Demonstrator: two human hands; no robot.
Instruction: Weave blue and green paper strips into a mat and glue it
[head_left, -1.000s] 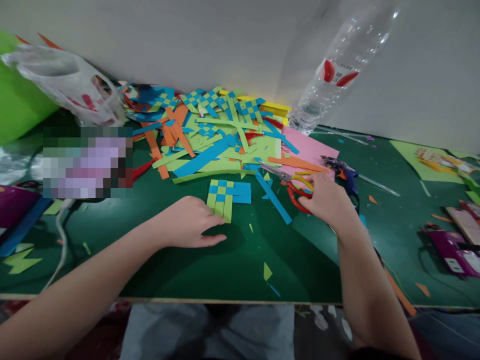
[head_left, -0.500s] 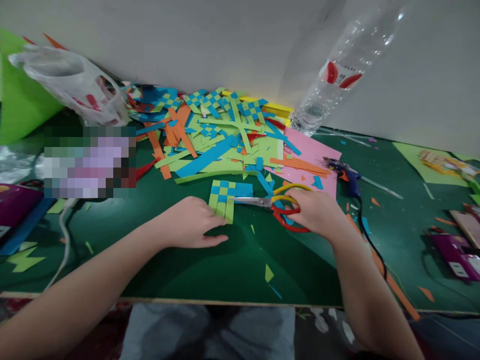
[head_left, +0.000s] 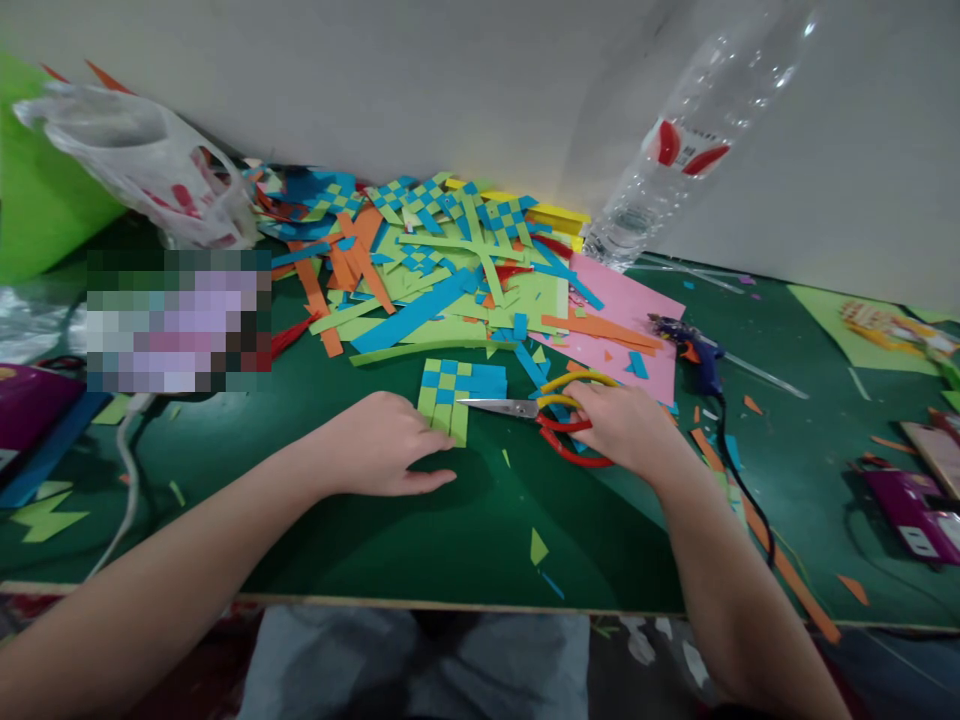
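A small woven paper piece (head_left: 448, 382) in blue and light green lies on the green table, its loose strips pointing right and toward me. My left hand (head_left: 382, 445) rests at its left edge, touching the paper, with thumb and forefinger apart; the other fingers are partly hidden. A pair of scissors (head_left: 515, 407) with red and yellow handles is in my right hand (head_left: 619, 425), fingers closed round the handles. The blades look closed together, and their tip lies over the green strips just below the checkered part.
Behind the hands is a heap of paper strips (head_left: 420, 290). A plastic bottle (head_left: 675, 160) leans at the wall near pink paper (head_left: 622, 290) and a blue glue gun (head_left: 697, 360). A white plastic bag (head_left: 165, 170) stands left; a purple box (head_left: 915, 510) lies right.
My right hand and the scissors have shifted slightly to the left, the tip sliding a little further over the green strips. My left hand and the woven paper look unmoved.
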